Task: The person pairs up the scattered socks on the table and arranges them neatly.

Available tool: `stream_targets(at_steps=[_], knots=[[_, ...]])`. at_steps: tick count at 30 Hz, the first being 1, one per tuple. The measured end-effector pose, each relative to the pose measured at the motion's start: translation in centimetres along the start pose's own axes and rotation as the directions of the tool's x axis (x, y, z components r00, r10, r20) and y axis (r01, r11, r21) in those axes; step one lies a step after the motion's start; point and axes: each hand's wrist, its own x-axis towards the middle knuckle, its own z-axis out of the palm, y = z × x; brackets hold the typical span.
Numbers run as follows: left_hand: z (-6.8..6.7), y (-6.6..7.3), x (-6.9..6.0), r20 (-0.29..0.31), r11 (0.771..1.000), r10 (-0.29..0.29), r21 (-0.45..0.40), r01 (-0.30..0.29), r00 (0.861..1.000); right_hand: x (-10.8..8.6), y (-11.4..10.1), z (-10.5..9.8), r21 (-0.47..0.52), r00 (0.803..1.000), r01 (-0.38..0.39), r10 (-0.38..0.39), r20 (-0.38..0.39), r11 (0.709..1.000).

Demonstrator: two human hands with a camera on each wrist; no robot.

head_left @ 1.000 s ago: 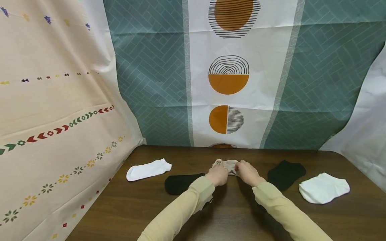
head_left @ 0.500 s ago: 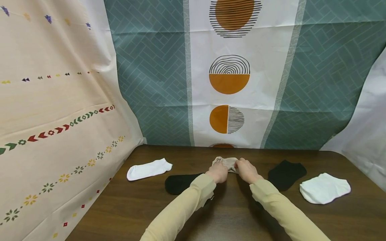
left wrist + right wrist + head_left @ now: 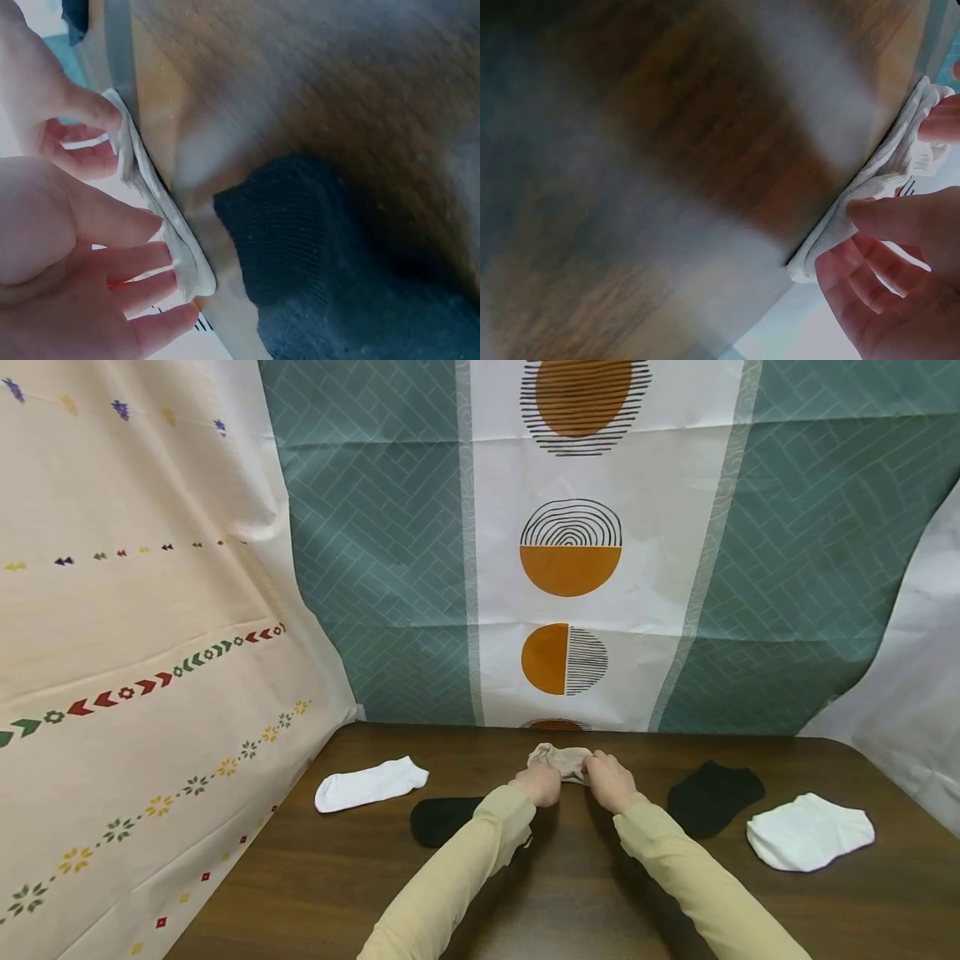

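Observation:
A small beige sock (image 3: 566, 762) lies near the back edge of the table, between both hands. My left hand (image 3: 539, 783) pinches its left end; the left wrist view has the thumb and fingers (image 3: 146, 281) at the light cloth (image 3: 169, 214). At the other end, my right hand (image 3: 611, 782) pinches the sock, and the right wrist view has its thumb on the ribbed fabric (image 3: 877, 178). A black sock (image 3: 442, 820) lies partly hidden under the left forearm. Its ribbed cuff (image 3: 274, 225) appears large in the left wrist view.
A white sock (image 3: 371, 783) lies at the far left of the brown table (image 3: 300, 877). Right of the right hand are another black sock (image 3: 712, 797) and another white sock (image 3: 810, 832). Patterned cloth (image 3: 375, 568) hangs behind the table and along its left side.
Both hands have shifted slightly away from me with the beige sock, towards the table's back edge. The other socks have stayed where they were.

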Motion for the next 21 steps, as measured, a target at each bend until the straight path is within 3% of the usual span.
stream_targets(at_steps=[12,21], knots=[[0.4,-0.5,1.2,-0.05,0.999,-0.012,0.032,0.014,0.999,0.8,0.2,0.3,-0.004,1.0,-0.001,0.001,-0.013,1.0],[0.4,-1.0,2.0,-0.005,0.999,0.005,0.032,-0.005,1.0,1.5,0.4,0.8,-0.017,1.0,-0.002,0.001,-0.01,1.0]])
